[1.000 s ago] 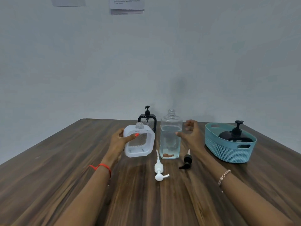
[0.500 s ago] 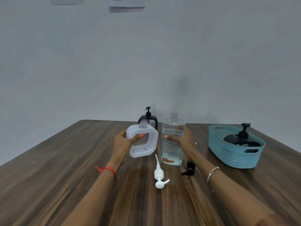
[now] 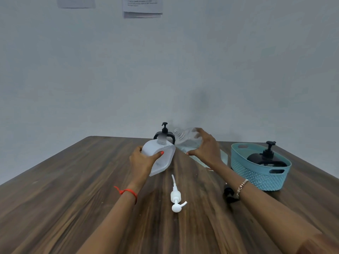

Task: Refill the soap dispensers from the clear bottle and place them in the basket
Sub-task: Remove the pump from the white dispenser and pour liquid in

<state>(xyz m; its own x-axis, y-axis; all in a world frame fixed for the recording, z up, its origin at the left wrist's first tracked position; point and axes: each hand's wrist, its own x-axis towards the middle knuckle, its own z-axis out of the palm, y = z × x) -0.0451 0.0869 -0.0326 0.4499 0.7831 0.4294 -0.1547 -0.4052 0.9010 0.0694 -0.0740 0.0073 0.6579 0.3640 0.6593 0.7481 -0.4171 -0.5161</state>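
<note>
Dark, wood-grained worktop (image 3: 73, 198) against a plain pale wall, seen from the head view.

At 9 o'clock of the group, the person's left grip (image 3: 142, 161), with a red thread (image 3: 127, 192) at the wrist, is curled round the white dispenser (image 3: 162, 156). The thumb lies across its front and the fingers are behind it. This is a rounded-square body of translucent plastic with an open, uncapped neck. Whether its base touches the worktop cannot be told.

Directly behind it at 12 o'clock stands a black-framed dispenser (image 3: 164, 133), upright and pump fitted, partly screened by the white body.

At 6 o'clock of the white dispenser, its white pump (image 3: 176, 197) lies flat on the wood. The dip tube points to 12 o'clock.

The right grip (image 3: 205, 149) is wrapped over the clear bottle (image 3: 185, 139), fingers on top and thumb below. The bottle is tilted and its ribbed, capless neck aims at 10 o'clock, just beside the black pump head and above the white dispenser's neck. It is smooth, transparent and motion-blurred.

A beaded bracelet (image 3: 242, 186) circles the right wrist. The forearm half covers a small black cap (image 3: 228, 194) on the worktop.

At 3 o'clock sits the teal basket (image 3: 260, 178). It is an oval of perforated plastic with a slot handle, and it holds a black pump dispenser (image 3: 266, 159).

Two paper sheets (image 3: 143, 6) hang on the wall at 12 o'clock.
</note>
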